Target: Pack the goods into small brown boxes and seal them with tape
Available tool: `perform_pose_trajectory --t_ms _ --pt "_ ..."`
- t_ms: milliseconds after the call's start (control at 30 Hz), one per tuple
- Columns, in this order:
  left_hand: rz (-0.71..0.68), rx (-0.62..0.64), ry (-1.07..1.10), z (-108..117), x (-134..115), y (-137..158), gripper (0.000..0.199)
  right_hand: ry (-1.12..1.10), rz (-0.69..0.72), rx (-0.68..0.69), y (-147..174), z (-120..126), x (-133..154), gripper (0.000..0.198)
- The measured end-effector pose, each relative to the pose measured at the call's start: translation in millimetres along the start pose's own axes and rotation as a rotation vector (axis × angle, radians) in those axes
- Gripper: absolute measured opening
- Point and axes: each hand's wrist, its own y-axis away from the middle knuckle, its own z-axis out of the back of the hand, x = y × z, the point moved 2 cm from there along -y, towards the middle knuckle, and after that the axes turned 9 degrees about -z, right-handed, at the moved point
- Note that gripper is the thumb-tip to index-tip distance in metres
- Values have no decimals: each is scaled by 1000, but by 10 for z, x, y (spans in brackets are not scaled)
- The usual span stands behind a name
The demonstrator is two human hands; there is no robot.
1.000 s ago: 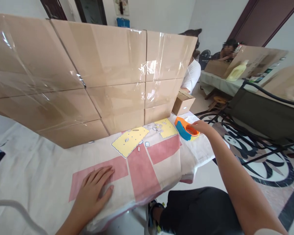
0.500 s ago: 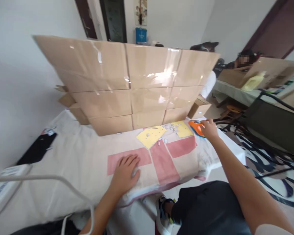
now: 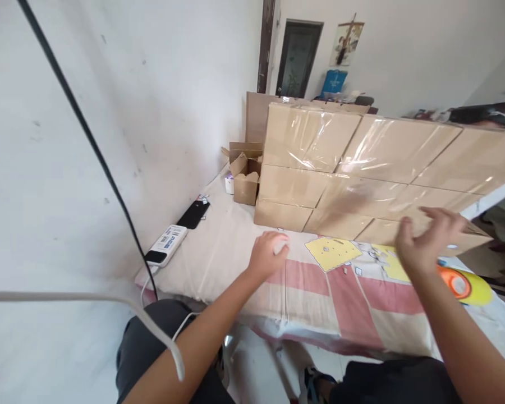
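Observation:
My left hand (image 3: 269,256) hovers over or rests on the patterned cloth (image 3: 307,303); contact is unclear. Its fingers curve apart from the thumb, with a pale gap between them and no object visible there. Raised before the cardboard panel (image 3: 362,191), my right hand (image 3: 427,241) has its fingers stretched and holds nothing. Beside and below its wrist lies a rounded orange and yellow object (image 3: 458,283), partly hidden by the forearm. The panel stands upright, with taped, creased sections. Yellow patches and pink bands mark the cloth.
A black phone (image 3: 194,214) and a white device (image 3: 167,246) with a plugged cable lie at the cloth's left edge. An open small carton (image 3: 247,179) stands beside the panel. A pale cable (image 3: 151,331) and black cord (image 3: 88,134) cross the left foreground.
The view has swung left. My right hand has left the orange object and is raised before the panel. My left hand, flat on the cloth before, is now curved nearer the panel's left end.

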Motion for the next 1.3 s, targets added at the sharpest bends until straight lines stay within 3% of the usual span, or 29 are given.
perform_pose_trajectory --t_ms 33,100,233,333,500,567,633,767,933,1100,1300 --pt "36 -49 8 170 61 -130 17 -139 142 79 134 -140 324 47" --pt "115 -136 11 512 258 -348 15 -355 292 288 505 -455 919 33" --pt "305 -319 30 1075 767 -538 17 -566 408 636 1264 -1137 1964 31" --pt "411 -392 57 1286 1045 -517 21 -480 340 841 1451 -1743 2620 49" --pt "469 -389 46 1358 1309 -459 14 -109 6 937 1093 -2785 3394 82" --pt "497 -371 23 1362 1418 -446 13 68 -94 984 940 -3092 3563 82" --pt "535 -340 7 1366 1532 -432 12 191 -131 1039 848 -3295 3660 66" --pt "587 -279 -20 1373 1725 -415 11 228 -96 1077 810 -3437 3723 32" --pt "596 -255 -52 1367 1821 -431 14 235 -54 1019 886 -3402 3674 47" --pt "544 -260 -65 1351 1753 -450 16 297 -79 984 915 -3373 3598 51" --pt "512 -351 -107 1433 1789 -499 18 368 -126 1021 792 -3415 3669 51"
